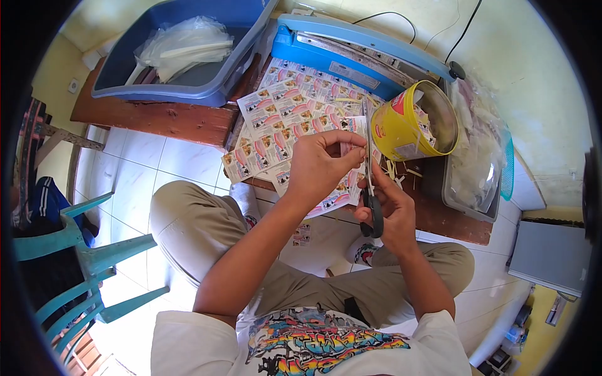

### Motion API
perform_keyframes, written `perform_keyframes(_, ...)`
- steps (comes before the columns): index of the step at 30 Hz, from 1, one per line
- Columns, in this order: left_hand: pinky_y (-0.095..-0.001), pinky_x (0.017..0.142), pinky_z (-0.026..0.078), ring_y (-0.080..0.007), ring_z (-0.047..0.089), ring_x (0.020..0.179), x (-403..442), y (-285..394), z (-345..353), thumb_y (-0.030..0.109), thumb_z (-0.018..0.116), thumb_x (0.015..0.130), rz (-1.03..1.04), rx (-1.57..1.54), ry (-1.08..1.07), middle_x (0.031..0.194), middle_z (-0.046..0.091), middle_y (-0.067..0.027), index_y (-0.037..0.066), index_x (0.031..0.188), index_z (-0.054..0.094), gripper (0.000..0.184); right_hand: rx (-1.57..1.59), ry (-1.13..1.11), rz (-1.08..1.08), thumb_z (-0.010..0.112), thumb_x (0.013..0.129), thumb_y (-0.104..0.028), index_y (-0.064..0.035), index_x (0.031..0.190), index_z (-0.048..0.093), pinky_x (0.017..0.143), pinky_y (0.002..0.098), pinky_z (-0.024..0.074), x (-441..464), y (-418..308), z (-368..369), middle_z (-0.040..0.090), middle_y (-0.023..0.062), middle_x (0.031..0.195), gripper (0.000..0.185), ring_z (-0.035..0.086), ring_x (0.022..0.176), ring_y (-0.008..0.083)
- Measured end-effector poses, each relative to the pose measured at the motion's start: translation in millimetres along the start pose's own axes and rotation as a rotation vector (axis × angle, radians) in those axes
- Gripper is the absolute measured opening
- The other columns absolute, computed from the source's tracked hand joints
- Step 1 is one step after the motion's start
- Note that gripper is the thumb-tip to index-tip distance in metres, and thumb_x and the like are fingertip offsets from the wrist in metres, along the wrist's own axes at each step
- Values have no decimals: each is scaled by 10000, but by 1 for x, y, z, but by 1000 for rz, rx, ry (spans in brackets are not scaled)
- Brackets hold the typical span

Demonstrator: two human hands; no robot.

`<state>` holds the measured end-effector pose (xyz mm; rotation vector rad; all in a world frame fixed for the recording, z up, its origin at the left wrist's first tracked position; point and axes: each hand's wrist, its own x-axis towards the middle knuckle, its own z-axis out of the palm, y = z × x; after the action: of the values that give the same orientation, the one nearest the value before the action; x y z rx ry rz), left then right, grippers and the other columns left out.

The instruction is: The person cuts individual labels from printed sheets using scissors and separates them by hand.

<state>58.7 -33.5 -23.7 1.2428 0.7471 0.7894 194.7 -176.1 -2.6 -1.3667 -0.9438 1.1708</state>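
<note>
Room: bright, daylight-white; source outside view.
Floor: washed out, lower left.
Tub: inside shaded; pale sheen on plastic.
Chair: deep shadow behind.
Scissors: fairly crisp.
Sheets: evenly lit, fine print unreadable.
Edges: strong fisheye bowing, corners black.

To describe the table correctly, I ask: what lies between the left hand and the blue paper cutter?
In the head view, printed sheets lie there, with thin strips on top.
</note>
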Motion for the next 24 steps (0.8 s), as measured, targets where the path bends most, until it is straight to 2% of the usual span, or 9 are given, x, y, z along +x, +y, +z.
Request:
perform_keyframes(16, -248, 744, 602, -110, 737, 792, 0, 0, -2, 53, 771, 908, -4, 22, -23, 882, 771, -81, -40, 1082, 753, 197, -6, 0, 26, 870, 769, 62, -56, 1581, 418, 883, 265, 572, 0, -6, -3, 586, 117, 1287, 937, 630, 962, 119)
perform_keyframes(24, -239, 740, 595, -100, 734, 797, 2, -6, -3, 50, 771, 909, -20, 69, -50, 881, 771, -74, -33, 1073, 754, 185, -23, -6, 21, 871, 768, 62, -58, 1575, 431, 908, 277, 569, 1, -8, -5, 590, 120, 1292, 927, 633, 1030, 129)
